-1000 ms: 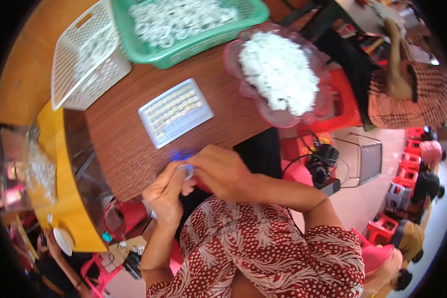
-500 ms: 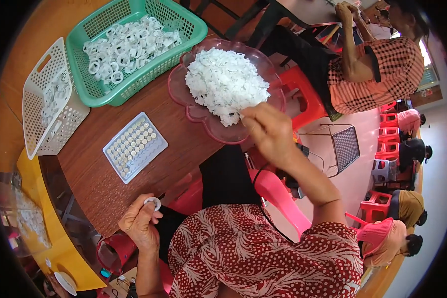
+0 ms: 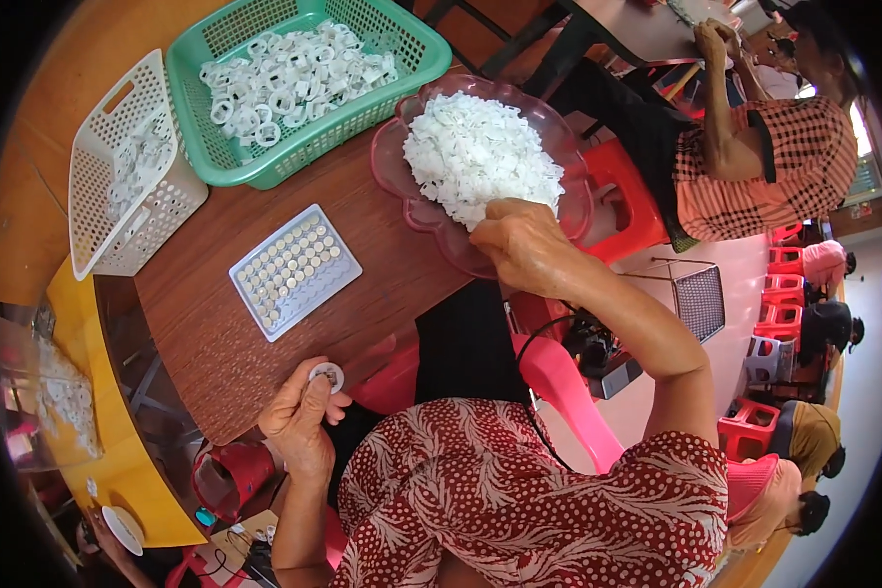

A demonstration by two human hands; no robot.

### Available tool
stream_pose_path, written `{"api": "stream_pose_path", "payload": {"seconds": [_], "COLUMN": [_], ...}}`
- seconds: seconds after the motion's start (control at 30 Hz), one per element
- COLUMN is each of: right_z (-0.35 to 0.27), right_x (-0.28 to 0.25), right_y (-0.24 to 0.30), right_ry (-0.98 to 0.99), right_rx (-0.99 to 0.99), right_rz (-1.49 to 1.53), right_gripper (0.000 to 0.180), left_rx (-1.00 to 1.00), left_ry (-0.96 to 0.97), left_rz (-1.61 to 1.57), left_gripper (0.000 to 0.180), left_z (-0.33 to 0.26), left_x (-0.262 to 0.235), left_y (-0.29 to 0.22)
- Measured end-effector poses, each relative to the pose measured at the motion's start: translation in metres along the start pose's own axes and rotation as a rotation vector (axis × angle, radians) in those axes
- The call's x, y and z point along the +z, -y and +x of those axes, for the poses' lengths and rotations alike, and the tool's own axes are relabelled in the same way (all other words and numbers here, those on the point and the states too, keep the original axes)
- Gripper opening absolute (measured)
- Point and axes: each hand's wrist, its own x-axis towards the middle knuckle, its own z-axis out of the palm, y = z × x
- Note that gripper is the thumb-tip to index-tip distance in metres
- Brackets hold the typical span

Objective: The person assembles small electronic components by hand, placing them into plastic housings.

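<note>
My left hand [image 3: 299,421], near the table's front edge, pinches a small white plastic ring [image 3: 322,369] between thumb and fingers. Something small and dark shows in the ring's middle. Over the near side of a pink scalloped bowl [image 3: 390,162], my right hand [image 3: 527,250] has its fingers bent down beside a heap of small white flakes [image 3: 475,147]. Its fingertips are mostly hidden, so what they grip cannot be made out. Between the hands and the baskets lies a pale blue tray [image 3: 316,294] with rows of small round silvery pieces [image 3: 289,265].
A green basket [image 3: 265,174] of white rings stands at the back, beside a white perforated basket [image 3: 93,186] with similar parts. A red bucket [image 3: 230,480] is below the table's left. A red stool [image 3: 617,196] and a seated person [image 3: 755,167] are at the right.
The whole view has shifted, with the table things sitting farther right. The ring in my left hand has turned its face more upward. My right hand's fingers have curled down out of sight at the bowl.
</note>
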Motion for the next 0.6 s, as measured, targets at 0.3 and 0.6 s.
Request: {"api": "stream_pose_path", "payload": {"seconds": [0.3,0.6], "right_z": [-0.016,-0.023], "right_x": [-0.019,-0.013], "right_y": [0.012,0.014], "right_ry": [-0.005,-0.093], "right_rx": [0.048,-0.02], "right_rz": [0.227,0.077], "right_gripper": [0.017,0.041], "left_rx": [-0.04,-0.022], "left_ry": [0.043,0.047], "left_rz": [-0.051,-0.043], "left_gripper": [0.027,0.026], "left_z": [0.005,0.005], "left_x": [0.0,0.0], "left_y": [0.001,0.003]}}
